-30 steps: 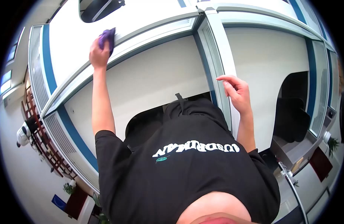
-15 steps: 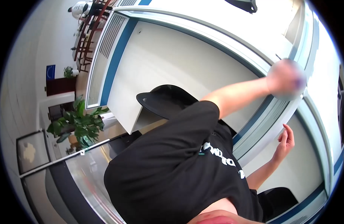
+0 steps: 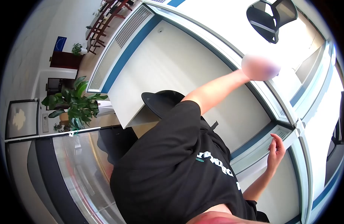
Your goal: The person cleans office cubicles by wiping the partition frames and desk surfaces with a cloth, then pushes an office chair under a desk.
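Observation:
My left hand (image 3: 256,67) is at the far-side rail of a white partition frame (image 3: 231,52), at the end of my outstretched arm. It is blurred, with a purple patch at its right side where the purple cloth (image 3: 271,71) shows faintly. Lower right, my right hand (image 3: 276,151) hovers by the partition's corner post, holding nothing, its index finger raised and the others loosely bent. A white desk panel (image 3: 187,63) lies between the blue-edged partitions, below my left forearm.
A black chair (image 3: 166,102) stands by the near desk, another chair (image 3: 267,22) beyond the partition. A leafy plant (image 3: 80,102) is at the left, above a translucent panel (image 3: 84,168). Wooden racks (image 3: 105,24) stand at the upper left.
The view has turned, bringing the plant in. My left hand with the purple cloth has swept from the left along the partition to the right, then back a little left. My right hand stays raised.

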Demonstrator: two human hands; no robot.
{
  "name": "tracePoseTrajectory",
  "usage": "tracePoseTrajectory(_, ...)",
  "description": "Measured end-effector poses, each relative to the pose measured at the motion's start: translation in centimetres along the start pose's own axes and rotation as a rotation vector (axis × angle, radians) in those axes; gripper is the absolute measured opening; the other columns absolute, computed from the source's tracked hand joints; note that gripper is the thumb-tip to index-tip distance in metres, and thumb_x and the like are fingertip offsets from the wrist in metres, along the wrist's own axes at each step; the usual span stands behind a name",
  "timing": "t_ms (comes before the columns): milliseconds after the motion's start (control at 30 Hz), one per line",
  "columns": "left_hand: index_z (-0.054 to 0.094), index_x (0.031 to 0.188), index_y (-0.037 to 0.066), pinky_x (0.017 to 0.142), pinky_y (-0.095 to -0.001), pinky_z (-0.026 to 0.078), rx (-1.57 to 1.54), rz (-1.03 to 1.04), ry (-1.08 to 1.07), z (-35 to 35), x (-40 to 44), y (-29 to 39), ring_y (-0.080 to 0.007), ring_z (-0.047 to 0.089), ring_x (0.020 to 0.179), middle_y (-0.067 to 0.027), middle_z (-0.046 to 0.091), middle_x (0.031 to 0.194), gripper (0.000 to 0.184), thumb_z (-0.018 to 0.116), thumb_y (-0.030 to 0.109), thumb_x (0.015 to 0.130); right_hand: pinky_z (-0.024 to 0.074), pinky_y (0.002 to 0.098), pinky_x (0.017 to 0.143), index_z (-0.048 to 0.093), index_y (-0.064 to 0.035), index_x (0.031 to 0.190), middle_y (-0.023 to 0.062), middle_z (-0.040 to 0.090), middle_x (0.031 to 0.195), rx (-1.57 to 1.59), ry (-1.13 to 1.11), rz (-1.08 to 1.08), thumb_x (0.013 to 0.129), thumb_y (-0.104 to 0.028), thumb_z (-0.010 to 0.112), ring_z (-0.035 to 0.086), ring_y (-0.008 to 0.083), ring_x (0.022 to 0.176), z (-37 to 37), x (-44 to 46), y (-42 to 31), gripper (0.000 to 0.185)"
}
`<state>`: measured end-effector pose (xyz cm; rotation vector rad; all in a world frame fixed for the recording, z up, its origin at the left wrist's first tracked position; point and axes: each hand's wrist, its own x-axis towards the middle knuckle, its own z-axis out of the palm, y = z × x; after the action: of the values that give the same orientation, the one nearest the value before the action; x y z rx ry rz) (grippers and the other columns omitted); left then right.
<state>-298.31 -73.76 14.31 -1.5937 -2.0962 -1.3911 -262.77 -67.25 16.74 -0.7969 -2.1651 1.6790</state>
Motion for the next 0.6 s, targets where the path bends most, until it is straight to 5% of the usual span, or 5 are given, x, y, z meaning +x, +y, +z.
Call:
tracePoseTrajectory(167, 0.072, 0.099, 0.017, 0.076, -0.0416, 0.054, 0.116, 0.050, -0.011, -8.4, 0.8, -7.1, -0.0292, 0.067, 0.085, -0.0077, 0.069, 0.087, 0.019, 0.073, 0.025, 0.082, 0.0342, 0.0218, 0.054, 0.071, -0.0013, 0.108, -0.0021, 0.049, 0.067, -0.174, -0.123, -0.087, 0.096, 0.001, 0.057, 0.045, 0.0051, 0.059, 3.0, 2.7, -5.5, 0.018)
tracePoseTrajectory(300, 0.075, 0.102, 0.027, 0.082, -0.0383, 0.055, 0.255, 0.035, -0.028, -12.0, 0.9, -13.4, -0.0213, 0.069, 0.095, 0.0025, 0.073, 0.097, 0.018, 0.065, 0.019, 0.090, 0.0342, 0.0228, 0.054, 0.071, -0.0015, 0.107, -0.0012, 0.048, 0.067, -0.259, -0.159, -0.150, 0.095, 0.002, 0.058, 0.044, 0.0058, 0.059, 5.2, 6.2, -8.1, 0.018)
tracePoseTrajectory(433, 0.065, 0.116, 0.013, 0.093, -0.0457, 0.051, 0.399, -0.160, -0.107, -17.8, 0.6, -16.4, -0.0350, 0.067, 0.102, -0.0109, 0.072, 0.101, 0.034, 0.069, 0.034, 0.090, 0.0341, 0.0237, 0.054, 0.072, -0.0024, 0.106, -0.0007, 0.053, 0.070, -0.283, -0.132, -0.178, 0.094, 0.001, 0.056, 0.045, 0.0067, 0.061, 9.0, 11.1, -9.9, 0.020)
tracePoseTrajectory(600, 0.064, 0.120, 0.018, 0.094, -0.0446, 0.053, 0.439, -0.234, -0.131, -24.3, 1.1, -22.6, -0.0320, 0.067, 0.106, -0.0072, 0.072, 0.105, 0.033, 0.068, 0.035, 0.092, 0.0449, 0.0265, 0.066, 0.073, -0.0023, 0.106, 0.0059, 0.063, 0.087, -0.404, 0.099, -0.368, 0.093, 0.000, 0.058, 0.058, 0.0135, 0.078, 15.8, 20.3, -10.1, 0.021)
